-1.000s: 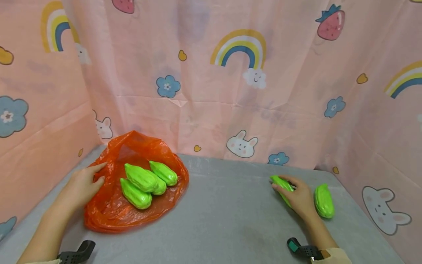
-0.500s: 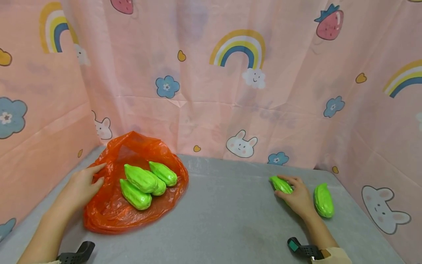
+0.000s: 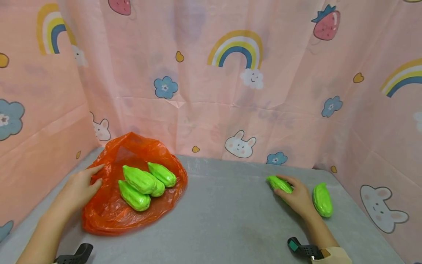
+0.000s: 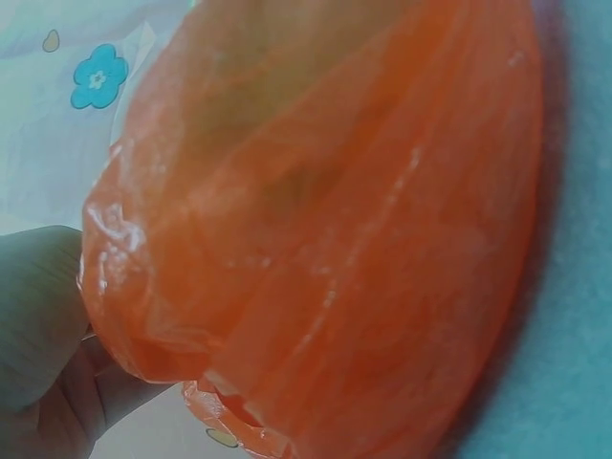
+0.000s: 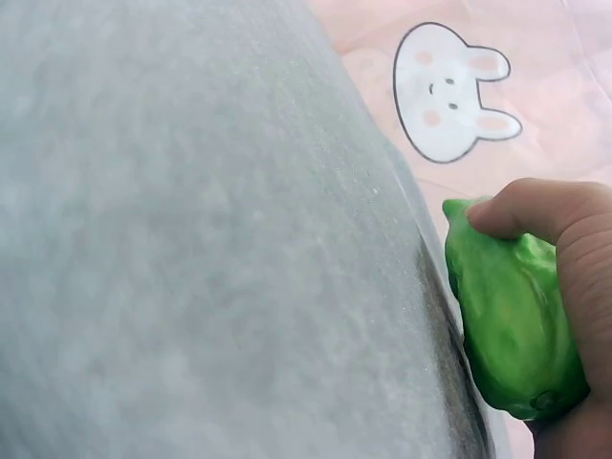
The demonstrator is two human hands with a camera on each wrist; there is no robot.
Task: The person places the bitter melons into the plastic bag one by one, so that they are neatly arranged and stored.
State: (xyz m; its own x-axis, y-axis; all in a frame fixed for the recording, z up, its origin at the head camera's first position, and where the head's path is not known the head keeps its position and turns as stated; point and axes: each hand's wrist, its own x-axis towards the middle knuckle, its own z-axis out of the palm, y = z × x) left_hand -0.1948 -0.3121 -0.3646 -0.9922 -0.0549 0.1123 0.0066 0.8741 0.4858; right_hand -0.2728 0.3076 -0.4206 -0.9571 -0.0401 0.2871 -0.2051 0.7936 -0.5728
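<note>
At the left, my left hand (image 3: 77, 188) holds the edge of a red plastic bag (image 3: 107, 220) between thumb and fingers. In the left wrist view the thin bag (image 4: 316, 249) fills most of the picture, covering part of the fingers. Several glossy, bright green, ridged gourds (image 3: 136, 196) with pointed ends lie inside the bag's mouth. On the right side of the table my right hand (image 3: 300, 198) grips another green gourd (image 3: 278, 184); in the right wrist view, a digit curls over this gourd (image 5: 512, 316) near its pointed tip.
One more green gourd (image 3: 322, 200) lies just right of my right hand. The grey table (image 3: 227, 209) stretches between the two hands. A pink printed cloth (image 3: 204, 121) hangs behind and along both sides.
My right hand has shifted its grip on the gourd, which now shows more of its upper side and has turned slightly. The left hand keeps its hold on the bag.
</note>
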